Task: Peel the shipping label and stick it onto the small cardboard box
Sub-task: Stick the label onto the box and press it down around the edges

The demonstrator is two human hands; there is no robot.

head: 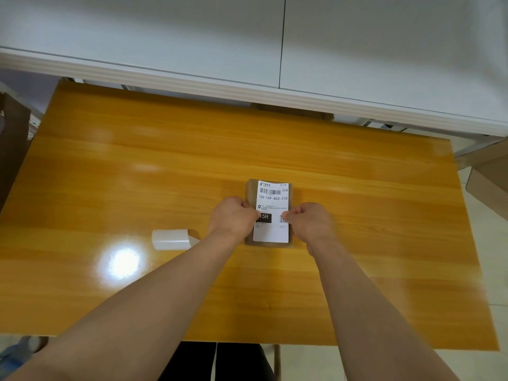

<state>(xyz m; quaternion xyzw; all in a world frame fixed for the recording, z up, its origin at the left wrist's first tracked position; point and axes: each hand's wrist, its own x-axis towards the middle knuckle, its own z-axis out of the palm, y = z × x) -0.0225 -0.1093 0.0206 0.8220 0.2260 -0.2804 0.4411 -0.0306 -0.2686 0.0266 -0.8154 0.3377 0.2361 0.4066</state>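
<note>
Pressing white printed shipping label [272,213] onto small brown cardboard box [249,192] at frame centre, long axis running away, left hand [233,217] and right hand [309,220] curled, thumbs pinning opposite side edges

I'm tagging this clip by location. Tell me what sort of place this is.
Probably a small parcel-packing spot in a room or office, not a warehouse. A shipping label lies on a small cardboard box on a wooden table, its peeled backing paper lies nearby, and more cardboard boxes sit beside the table.
</note>
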